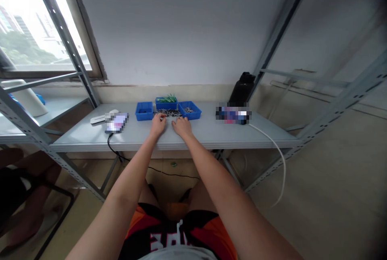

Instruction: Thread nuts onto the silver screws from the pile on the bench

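Note:
A pile of small dark and silvery parts [169, 112] lies on the grey shelf [133, 137] between three blue trays. My left hand [159, 123] is at the pile's left front edge, its fingers bent together; what they hold, if anything, is too small to name. My right hand [182, 125] rests at the right front edge, fingers curled, their contents also too small to make out. The left blue tray [144, 117] holds dark pieces, the back tray [166, 106] holds green strips [168, 98], and the right tray [193, 115] holds small metallic pieces [188, 110].
A phone [117, 123] with a black cable and a white object [98, 120] lie left. A blurred device [232, 115] with a white cable [279, 151] and a black bottle [242, 88] stand right. Metal uprights flank the shelf. Another person's legs [36, 195] show lower left.

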`<move>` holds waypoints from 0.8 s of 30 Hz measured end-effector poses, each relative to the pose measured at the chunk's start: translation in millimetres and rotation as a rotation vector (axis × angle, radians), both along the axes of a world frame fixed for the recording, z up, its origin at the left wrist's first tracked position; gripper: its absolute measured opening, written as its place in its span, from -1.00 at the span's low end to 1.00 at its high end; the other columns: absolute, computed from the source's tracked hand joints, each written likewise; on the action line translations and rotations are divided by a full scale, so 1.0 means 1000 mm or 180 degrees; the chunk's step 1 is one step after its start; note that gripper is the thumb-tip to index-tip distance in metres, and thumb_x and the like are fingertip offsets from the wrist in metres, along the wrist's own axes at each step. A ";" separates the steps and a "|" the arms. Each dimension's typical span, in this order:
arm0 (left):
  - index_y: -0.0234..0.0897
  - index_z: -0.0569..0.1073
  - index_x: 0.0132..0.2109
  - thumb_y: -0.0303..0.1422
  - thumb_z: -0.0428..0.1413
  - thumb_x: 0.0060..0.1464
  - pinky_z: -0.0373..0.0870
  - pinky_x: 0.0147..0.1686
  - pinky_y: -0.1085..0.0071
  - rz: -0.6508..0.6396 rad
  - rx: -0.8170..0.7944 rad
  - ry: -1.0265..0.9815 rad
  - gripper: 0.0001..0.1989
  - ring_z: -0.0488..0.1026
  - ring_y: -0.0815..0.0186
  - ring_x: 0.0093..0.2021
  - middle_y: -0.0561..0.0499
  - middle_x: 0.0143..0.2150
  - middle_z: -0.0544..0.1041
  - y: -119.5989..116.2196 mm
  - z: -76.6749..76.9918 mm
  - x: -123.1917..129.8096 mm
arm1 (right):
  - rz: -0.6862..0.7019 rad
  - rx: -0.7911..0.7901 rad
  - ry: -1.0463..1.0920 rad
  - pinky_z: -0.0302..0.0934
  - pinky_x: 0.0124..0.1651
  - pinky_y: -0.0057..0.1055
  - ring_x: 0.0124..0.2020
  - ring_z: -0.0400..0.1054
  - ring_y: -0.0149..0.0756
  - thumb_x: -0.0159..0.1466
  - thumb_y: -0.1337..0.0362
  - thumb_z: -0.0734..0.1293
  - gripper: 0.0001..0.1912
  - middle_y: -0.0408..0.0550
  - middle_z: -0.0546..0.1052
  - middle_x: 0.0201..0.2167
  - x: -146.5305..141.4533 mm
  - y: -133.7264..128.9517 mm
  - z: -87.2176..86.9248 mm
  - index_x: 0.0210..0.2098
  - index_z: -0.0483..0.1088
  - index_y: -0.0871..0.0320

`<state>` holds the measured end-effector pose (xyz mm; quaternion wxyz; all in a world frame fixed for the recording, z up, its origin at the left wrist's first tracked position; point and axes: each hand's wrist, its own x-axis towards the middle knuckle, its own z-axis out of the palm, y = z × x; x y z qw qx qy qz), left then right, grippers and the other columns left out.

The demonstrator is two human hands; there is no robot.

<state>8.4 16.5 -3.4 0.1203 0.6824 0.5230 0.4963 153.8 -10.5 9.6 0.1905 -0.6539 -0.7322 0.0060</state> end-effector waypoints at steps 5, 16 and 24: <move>-0.31 0.50 -0.21 -0.52 0.00 0.06 0.37 0.01 0.26 -0.0011 -0.0061 0.0028 -0.80 0.45 0.22 -0.12 -0.13 -0.13 0.52 -0.001 0.000 -0.001 | 0.0066 0.0005 0.0072 0.12 0.09 -0.15 0.16 0.16 0.02 0.37 0.09 0.10 -0.51 0.14 0.28 0.26 0.000 0.003 -0.002 0.16 0.35 0.18; -0.34 0.50 -0.21 -0.53 0.00 0.05 0.36 0.01 0.25 -0.0021 -0.0136 0.0070 -0.79 0.46 0.21 -0.12 -0.14 -0.15 0.55 -0.005 0.006 0.001 | 0.0032 0.0196 0.0156 0.14 0.08 -0.19 0.10 0.21 -0.02 0.37 0.17 0.12 -0.58 0.21 0.38 0.14 0.001 0.002 -0.003 0.03 0.46 0.24; -0.32 0.50 -0.20 -0.53 0.00 0.04 0.37 0.01 0.25 -0.0032 -0.0145 0.0011 -0.78 0.47 0.21 -0.11 -0.13 -0.15 0.56 -0.004 0.005 0.001 | 0.0065 0.0222 0.0121 0.12 0.10 -0.22 0.07 0.24 -0.04 0.38 0.19 0.11 -0.59 0.22 0.47 0.01 0.001 0.003 -0.003 -0.05 0.49 0.28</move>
